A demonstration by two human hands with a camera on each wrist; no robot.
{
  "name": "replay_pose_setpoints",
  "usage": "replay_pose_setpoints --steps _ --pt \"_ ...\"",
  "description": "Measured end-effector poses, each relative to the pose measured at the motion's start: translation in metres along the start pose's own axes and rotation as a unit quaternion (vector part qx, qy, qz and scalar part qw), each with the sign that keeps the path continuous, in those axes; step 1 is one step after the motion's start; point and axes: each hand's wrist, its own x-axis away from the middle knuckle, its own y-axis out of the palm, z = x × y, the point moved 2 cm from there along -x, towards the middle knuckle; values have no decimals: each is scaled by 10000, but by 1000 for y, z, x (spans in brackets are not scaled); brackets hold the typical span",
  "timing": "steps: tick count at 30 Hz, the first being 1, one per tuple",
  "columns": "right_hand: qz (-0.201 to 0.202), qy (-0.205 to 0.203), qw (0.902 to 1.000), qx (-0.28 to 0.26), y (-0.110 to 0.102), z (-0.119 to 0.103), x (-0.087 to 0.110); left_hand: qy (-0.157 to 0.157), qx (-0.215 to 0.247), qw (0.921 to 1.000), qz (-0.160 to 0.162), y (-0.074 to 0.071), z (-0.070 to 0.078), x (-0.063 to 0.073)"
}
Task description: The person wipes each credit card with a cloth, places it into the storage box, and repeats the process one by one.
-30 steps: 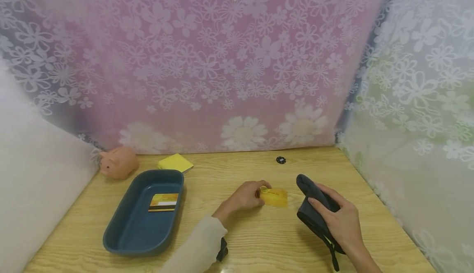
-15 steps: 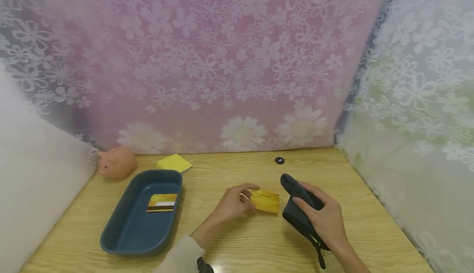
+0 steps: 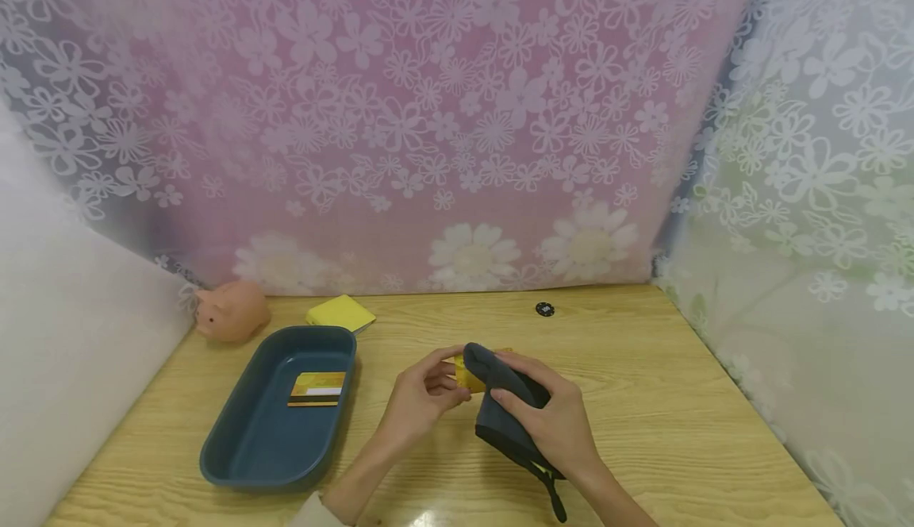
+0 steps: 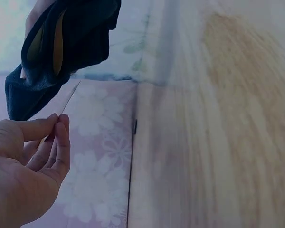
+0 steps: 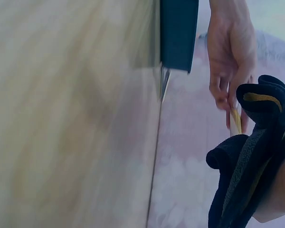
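Between thumb and fingers, my left hand (image 3: pixel 414 400) pinches a golden-yellow card (image 3: pixel 467 376) by its edge. The card stands almost edge-on in the left wrist view. My right hand (image 3: pixel 557 420) grips a dark folded cloth pouch (image 3: pixel 500 416) with a strap dangling from its lower end. Seen from the head, the pouch overlaps most of the card. Gaps between the pouch's layers (image 4: pixel 80 40) face the left hand in the left wrist view, with yellowish material inside. In the right wrist view, the card (image 5: pixel 235 122) points toward the pouch's folds.
A blue tray (image 3: pixel 257 459) stands at the left with another yellow card (image 3: pixel 316 390), striped black, lying inside. Behind it are a pink piggy bank (image 3: pixel 232 311) and a yellow pad (image 3: pixel 341 313). A black round chip (image 3: pixel 545 309) lies toward the back of the table.
Both hands have moved left, the right one farther, bringing the pouch up to the card. The card, earlier in plain sight beside the pouch, is now mostly behind it in the head view.
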Motion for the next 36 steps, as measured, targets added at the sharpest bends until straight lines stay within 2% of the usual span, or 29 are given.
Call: replay_pose_setpoints --steps 7,16,23,36 --pt "-254 -436 9987 -77 26 -15 -9 291 171 9994 -75 -11 12 -1" --pt "-231 -612 9977 192 38 -24 -12 493 122 9986 112 -15 17 -1" --pt "74 -700 9962 514 29 -20 -12 449 61 9987 247 -18 19 1" --pt "583 -435 9917 1065 -4 -3 -5 458 -38 9982 384 -24 16 6"
